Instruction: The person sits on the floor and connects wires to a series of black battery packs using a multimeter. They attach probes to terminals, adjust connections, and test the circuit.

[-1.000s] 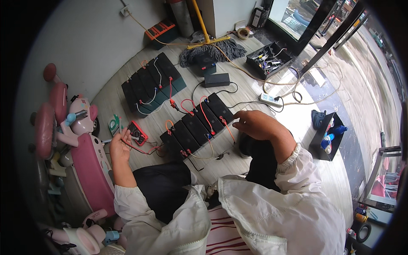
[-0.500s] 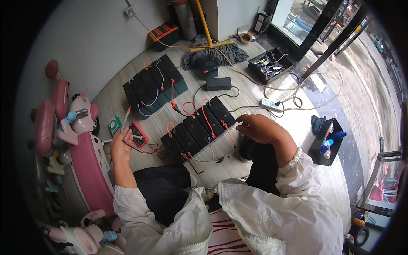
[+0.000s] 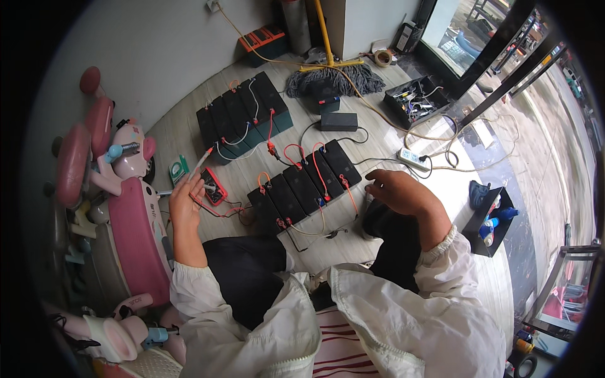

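My left hand (image 3: 186,203) is closed around a slim whitish stick with an orange tip (image 3: 201,165), pointing up and away. Just right of it lies a red-cased multimeter (image 3: 215,186) with thin red and black leads. My right hand (image 3: 403,194) hangs loosely bent, fingers partly hidden, near the right end of the closer row of black batteries (image 3: 291,194); nothing shows in it. Orange, red and white wires join the terminals of that row. Behind it sits a second wired battery row (image 3: 236,108), with a red connector (image 3: 272,148) between the two.
A black charger (image 3: 339,121) and a white power strip (image 3: 413,157) lie beyond the batteries. A mop (image 3: 337,77) and a toolbox (image 3: 419,101) stand farther back. Pink children's vehicles (image 3: 135,236) crowd the left; a black bin of bottles (image 3: 495,223) is right.
The whole view has shifted, so the room sits slightly lower and farther right in the picture. Both hands keep nearly the same pose; the stick stays in my left hand.
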